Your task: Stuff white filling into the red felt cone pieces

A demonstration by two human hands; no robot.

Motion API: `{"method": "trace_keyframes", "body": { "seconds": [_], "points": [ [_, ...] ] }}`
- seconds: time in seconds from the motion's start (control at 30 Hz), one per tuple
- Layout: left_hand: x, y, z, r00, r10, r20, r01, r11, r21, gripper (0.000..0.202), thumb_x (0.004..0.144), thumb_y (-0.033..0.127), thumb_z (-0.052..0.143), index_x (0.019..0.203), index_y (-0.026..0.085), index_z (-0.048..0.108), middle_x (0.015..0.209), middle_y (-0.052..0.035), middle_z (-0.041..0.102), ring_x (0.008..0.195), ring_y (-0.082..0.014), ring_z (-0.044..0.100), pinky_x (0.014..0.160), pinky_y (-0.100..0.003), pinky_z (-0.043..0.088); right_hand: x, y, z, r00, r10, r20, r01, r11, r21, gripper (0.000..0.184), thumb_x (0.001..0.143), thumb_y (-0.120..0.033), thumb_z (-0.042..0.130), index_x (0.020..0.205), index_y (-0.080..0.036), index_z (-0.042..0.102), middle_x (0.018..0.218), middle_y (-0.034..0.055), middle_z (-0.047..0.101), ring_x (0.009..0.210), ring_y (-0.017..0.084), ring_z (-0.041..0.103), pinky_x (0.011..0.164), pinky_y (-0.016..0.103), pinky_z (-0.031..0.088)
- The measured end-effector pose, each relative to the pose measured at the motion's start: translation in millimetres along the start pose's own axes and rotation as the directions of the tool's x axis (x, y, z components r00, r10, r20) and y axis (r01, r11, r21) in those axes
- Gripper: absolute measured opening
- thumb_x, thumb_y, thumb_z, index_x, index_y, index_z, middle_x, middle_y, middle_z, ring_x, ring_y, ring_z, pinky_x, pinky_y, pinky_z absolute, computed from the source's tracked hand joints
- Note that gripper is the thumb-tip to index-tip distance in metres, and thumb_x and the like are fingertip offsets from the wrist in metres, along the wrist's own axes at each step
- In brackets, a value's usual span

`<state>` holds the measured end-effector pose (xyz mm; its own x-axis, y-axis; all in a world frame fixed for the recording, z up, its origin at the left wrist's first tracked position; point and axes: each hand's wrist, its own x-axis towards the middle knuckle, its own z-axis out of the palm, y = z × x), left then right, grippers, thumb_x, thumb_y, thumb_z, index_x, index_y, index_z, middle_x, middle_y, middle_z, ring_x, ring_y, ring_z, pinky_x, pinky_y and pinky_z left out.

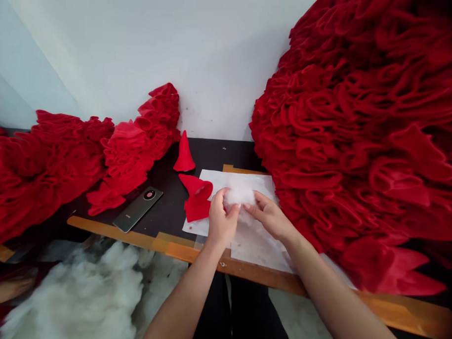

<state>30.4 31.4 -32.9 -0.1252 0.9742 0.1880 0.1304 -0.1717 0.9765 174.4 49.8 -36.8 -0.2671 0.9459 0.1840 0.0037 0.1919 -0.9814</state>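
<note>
White fiberfill point(238, 194) sits between left hand point(222, 221) and right hand point(270, 218) (phone point(137, 209) lettering unreadable).

Left hand point(221, 221) and right hand point(270, 217) close together

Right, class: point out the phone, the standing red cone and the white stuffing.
Phone point(137, 209), head view, back face.
Red cone point(184, 153), head view, side.
White stuffing point(238, 193), head view, tuft's top.
</note>
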Motion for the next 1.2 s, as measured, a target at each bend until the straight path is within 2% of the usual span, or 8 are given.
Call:
{"method": "trace_keyframes", "body": {
  "seconds": [0.27, 0.43, 0.53, 0.7, 0.87, 0.93, 1.03, 1.2],
  "points": [
    [-10, -6, 3.4, 0.978, 0.201, -0.052, -0.190, 0.969, 0.160, 0.038, 0.077, 0.007, 0.051, 0.114, 0.015, 0.051, 0.112, -0.0132, 0.056, 0.103, -0.0235, 0.057, 0.087, -0.041, 0.051, -2, 5, -3, 0.996, 0.065, -0.061, -0.070, 0.994, -0.085, 0.037, 0.070, -0.043, 0.074, 0.098, -0.021, 0.062, 0.088, 0.0029, 0.068, 0.079, 0.021, 0.062, 0.072, 0.032, 0.050],
    [-67, 2, -33.8, 0.814, 0.578, 0.045, -0.556, 0.756, 0.345, 0.042, 0.084, 0.011, 0.049, 0.125, 0.018, 0.044, 0.119, -0.0151, 0.048, 0.111, -0.0237, 0.051, 0.088, -0.038, 0.052, 3, 8, -7, 0.940, 0.174, -0.293, -0.194, 0.980, -0.043, 0.039, 0.062, -0.044, 0.076, 0.088, -0.020, 0.060, 0.075, 0.0036, 0.065, 0.059, 0.019, 0.057, 0.052, 0.029, 0.046],
    [-117, -15, -67.9, 0.737, 0.635, 0.232, -0.673, 0.659, 0.336, 0.038, 0.080, 0.005, 0.050, 0.116, 0.016, 0.050, 0.104, -0.0125, 0.055, 0.096, -0.0191, 0.057, 0.082, -0.033, 0.054, 7, 17, -13, 0.931, 0.116, -0.346, -0.187, 0.966, -0.180, 0.044, 0.066, -0.046, 0.073, 0.099, -0.021, 0.060, 0.086, 0.0078, 0.066, 0.068, 0.022, 0.060, 0.059, 0.032, 0.047],
    [-186, -104, -130.7, 0.873, 0.315, 0.374, -0.481, 0.688, 0.544, 0.032, 0.079, 0.002, 0.044, 0.106, 0.017, 0.054, 0.101, -0.0116, 0.058, 0.091, -0.0174, 0.059, 0.074, -0.027, 0.055, 8, 24, -21, 0.884, -0.234, -0.405, -0.123, 0.719, -0.684, 0.057, 0.078, -0.048, 0.060, 0.125, -0.016, 0.052, 0.112, 0.0186, 0.058, 0.104, 0.035, 0.054, 0.085, 0.049, 0.046],
    [-219, -194, -203.9, 0.935, -0.196, 0.297, -0.116, 0.621, 0.775, 0.031, 0.079, 0.004, 0.043, 0.105, 0.017, 0.056, 0.115, -0.0128, 0.053, 0.106, -0.0215, 0.057, 0.088, -0.035, 0.052, -17, -4, 16, 0.738, -0.662, -0.130, 0.143, 0.342, -0.929, 0.039, 0.088, -0.038, 0.054, 0.119, -0.014, 0.059, 0.109, 0.0200, 0.059, 0.106, 0.037, 0.054, 0.088, 0.051, 0.047],
    [-220, -217, -231.9, 0.884, -0.440, 0.158, 0.103, 0.512, 0.853, 0.034, 0.079, 0.005, 0.047, 0.108, 0.019, 0.056, 0.124, -0.0112, 0.049, 0.115, -0.0222, 0.052, 0.095, -0.036, 0.047, -36, -13, 44, 0.733, -0.680, 0.001, 0.290, 0.312, -0.905, 0.027, 0.089, -0.030, 0.057, 0.113, -0.020, 0.061, 0.103, 0.0120, 0.062, 0.093, 0.029, 0.061, 0.081, 0.043, 0.051],
    [-209, -246, -269.7, 0.810, -0.587, -0.024, 0.284, 0.356, 0.890, 0.039, 0.079, 0.006, 0.050, 0.117, 0.017, 0.053, 0.132, -0.0139, 0.041, 0.122, -0.0259, 0.045, 0.098, -0.037, 0.044, -65, -10, 81, 0.817, -0.560, 0.140, 0.409, 0.390, -0.825, 0.032, 0.091, -0.024, 0.052, 0.122, -0.032, 0.056, 0.102, 0.0068, 0.060, 0.090, 0.024, 0.060, 0.080, 0.039, 0.049],
    [-167, -297, -324.5, 0.725, -0.651, -0.222, 0.436, 0.185, 0.881, 0.045, 0.082, 0.010, 0.051, 0.126, 0.018, 0.046, 0.136, -0.0177, 0.036, 0.125, -0.0320, 0.042, 0.091, -0.039, 0.046, -84, 30, 106, 0.902, -0.432, 0.027, 0.294, 0.566, -0.770, 0.042, 0.085, -0.036, 0.056, 0.125, -0.048, 0.053, 0.101, 0.0085, 0.060, 0.085, 0.033, 0.059, 0.071, 0.052, 0.046]
  ]
}}
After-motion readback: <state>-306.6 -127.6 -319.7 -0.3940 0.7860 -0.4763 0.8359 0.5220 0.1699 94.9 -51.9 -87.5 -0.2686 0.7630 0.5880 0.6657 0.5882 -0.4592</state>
